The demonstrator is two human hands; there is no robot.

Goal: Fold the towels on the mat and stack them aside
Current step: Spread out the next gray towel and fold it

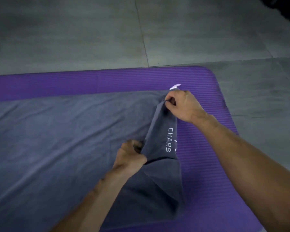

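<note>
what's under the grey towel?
The purple mat, showing along the grey towel's far and right sides. Both hands, left and right, lift its right edge. Anything else underneath is covered.

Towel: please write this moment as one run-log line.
towel spread on mat | left hand, right hand pinch lifted right edge

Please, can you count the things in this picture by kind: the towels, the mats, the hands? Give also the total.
Towels: 1, the grey towel, its right edge lifted, with a white tag at the far corner.
Mats: 1, the purple mat under it.
Hands: 2, the left hand and the right hand, both gripping the lifted edge.
Total: 4
</note>
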